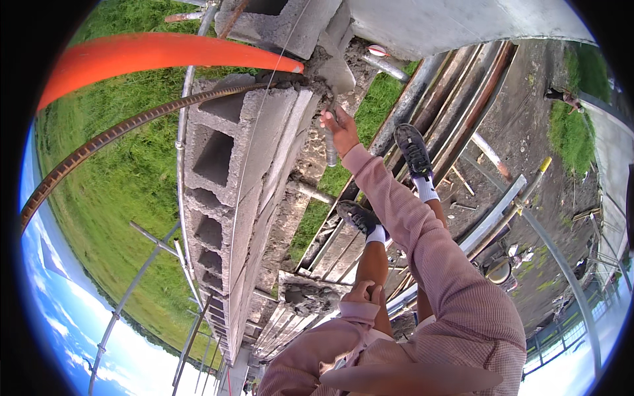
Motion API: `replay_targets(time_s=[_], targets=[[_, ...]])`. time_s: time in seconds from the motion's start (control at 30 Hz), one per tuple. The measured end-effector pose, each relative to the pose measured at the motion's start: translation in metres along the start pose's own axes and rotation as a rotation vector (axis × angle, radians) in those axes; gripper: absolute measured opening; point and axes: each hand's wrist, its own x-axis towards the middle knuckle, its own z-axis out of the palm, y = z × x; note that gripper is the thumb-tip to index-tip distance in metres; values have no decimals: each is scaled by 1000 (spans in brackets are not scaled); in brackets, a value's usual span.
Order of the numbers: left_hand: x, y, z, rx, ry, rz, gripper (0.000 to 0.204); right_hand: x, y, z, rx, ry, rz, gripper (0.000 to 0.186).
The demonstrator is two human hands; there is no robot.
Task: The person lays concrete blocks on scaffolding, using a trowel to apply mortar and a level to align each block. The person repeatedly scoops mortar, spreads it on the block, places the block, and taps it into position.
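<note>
My right hand (341, 131) is closed round a trowel (341, 71), whose handle end sticks out below my fingers. Its grey blade lies against mortar (321, 66) at the joint between two hollow concrete blocks. The upper block (290, 30) stands at the top, and the wall's top course (264, 109) runs from that joint toward the bottom of the view. A thin string line (247, 155) stretches along this course. My left hand (364, 294) is low beside my leg, its fingers bent and partly hidden, so whether it holds anything is unclear.
An orange tube (165, 51) and a curved ribbed steel bar (132, 117) cross the wall from the left. Scaffold poles (181, 132) flank it. A board with mortar (310, 298) lies near my left hand. My feet are on scaffold planks (456, 99) above muddy ground (522, 125).
</note>
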Motion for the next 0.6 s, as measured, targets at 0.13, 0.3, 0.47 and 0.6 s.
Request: replay_targets(time_s=[0.13, 0.3, 0.47, 0.6], targets=[[-2, -9, 6, -48, 103, 80, 28, -39, -29, 8, 353, -225, 224, 25], [-4, -23, 11, -62, -1, -92, 25, -85, -67, -1, 678, -217, 482, 28], [-7, -29, 10, -116, 75, -27, 27, -121, -98, -29, 481, -36, 425, 30], [-5, -35, 4, -123, 89, -21, 28, -145, -130, -57, 291, 142, 357, 29]])
